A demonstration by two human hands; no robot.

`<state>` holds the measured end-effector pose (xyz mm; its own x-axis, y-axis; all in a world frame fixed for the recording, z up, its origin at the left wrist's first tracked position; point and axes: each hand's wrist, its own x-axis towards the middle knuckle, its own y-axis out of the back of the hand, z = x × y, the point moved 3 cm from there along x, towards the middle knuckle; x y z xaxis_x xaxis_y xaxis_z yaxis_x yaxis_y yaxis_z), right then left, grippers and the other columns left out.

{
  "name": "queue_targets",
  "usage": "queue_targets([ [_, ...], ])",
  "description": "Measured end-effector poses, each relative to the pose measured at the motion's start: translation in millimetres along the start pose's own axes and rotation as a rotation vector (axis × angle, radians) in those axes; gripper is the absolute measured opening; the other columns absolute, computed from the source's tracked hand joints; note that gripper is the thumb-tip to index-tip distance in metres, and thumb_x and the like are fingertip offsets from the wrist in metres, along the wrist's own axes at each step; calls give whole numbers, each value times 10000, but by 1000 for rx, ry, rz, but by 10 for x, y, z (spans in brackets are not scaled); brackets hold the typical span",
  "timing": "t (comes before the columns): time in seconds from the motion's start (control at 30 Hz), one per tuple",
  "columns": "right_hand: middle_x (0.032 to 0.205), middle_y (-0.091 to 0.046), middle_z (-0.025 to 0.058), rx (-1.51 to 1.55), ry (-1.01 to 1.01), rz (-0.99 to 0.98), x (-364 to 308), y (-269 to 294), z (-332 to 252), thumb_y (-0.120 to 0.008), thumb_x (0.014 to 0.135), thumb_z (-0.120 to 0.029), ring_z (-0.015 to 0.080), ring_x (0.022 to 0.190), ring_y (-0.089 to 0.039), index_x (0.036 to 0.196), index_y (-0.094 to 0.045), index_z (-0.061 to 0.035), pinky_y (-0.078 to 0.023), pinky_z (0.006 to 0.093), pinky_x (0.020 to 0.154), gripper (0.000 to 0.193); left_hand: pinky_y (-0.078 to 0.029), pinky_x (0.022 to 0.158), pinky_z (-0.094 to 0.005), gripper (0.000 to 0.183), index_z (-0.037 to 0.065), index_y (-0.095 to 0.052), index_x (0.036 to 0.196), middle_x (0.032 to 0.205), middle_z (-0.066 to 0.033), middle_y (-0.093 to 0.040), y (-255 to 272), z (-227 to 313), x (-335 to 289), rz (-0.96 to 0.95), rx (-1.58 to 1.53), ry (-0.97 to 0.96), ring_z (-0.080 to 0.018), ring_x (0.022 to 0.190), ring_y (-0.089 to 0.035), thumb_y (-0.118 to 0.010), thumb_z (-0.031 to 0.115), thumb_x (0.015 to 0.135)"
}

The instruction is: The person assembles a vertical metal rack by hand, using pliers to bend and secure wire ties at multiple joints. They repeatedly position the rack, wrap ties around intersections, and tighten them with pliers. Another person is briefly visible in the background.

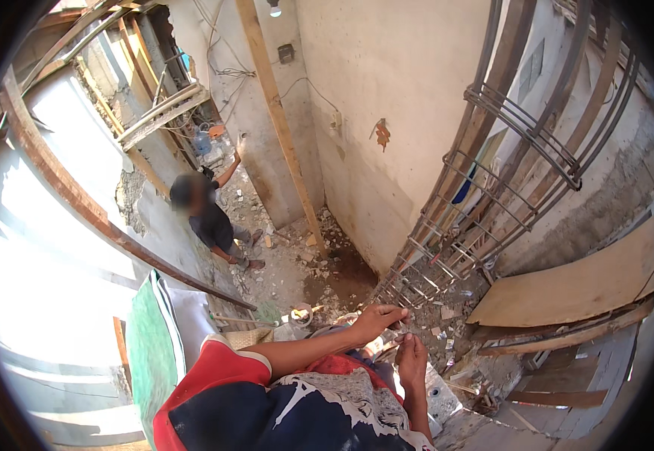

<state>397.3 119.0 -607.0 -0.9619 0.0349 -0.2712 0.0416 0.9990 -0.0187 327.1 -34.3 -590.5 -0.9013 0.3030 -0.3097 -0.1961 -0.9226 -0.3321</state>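
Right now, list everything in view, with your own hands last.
rebar cage: one, rusty grey, leaning against the wall at right
wooden post: one, tan, upright against the far wall
plywood sheet: one, tan, right
green board: one, lower left
rubble: many pieces, grey, on the floor
other person: one, dark shirt, below at left
left hand: on the cage's lower bars
right hand: just below it, by the same bars

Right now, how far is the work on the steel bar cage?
Looks done: the rebar cage has many stirrups spaced along its long bars, up to the top. In hand: both hands are at its lower end, the left hand gripping a bar, the right hand just below it; what the fingers hold is too small to tell. Left: the cage leans against the wall, with no formwork around it.
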Motion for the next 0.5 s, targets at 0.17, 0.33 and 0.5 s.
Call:
queue_targets([
  [0.17,635,-335,-75,183,-71,-128,182,11,-55,-481,1115,-366,44,521,-271,952,-571,-64,-228,249,490,355,-533,797,-277,382,16,-756,1089,972,-1,-736,53,186,-48,-50,124,-45,-77,833,-633,-612,369,1059],
  [0.33,651,-349,-62,207,-110,-137,179,-131,-215,-484,1115,-348,50,530,-281,974,-570,-46,-239,251,499,344,-535,799,-289,385,-1,-732,1094,965,-2,-722,131,215,-106,-95,-6,-131,-72,830,-628,-569,347,1082],
  [0.5,655,-400,-55,210,-83,-153,120,-259,-250,-478,1113,-330,39,535,-327,977,-585,-33,-265,255,492,344,-531,818,-282,440,-27,-705,1104,981,-22,-719,222,297,-81,-24,73,-242,-70,878,-629,-517,370,1101],
])
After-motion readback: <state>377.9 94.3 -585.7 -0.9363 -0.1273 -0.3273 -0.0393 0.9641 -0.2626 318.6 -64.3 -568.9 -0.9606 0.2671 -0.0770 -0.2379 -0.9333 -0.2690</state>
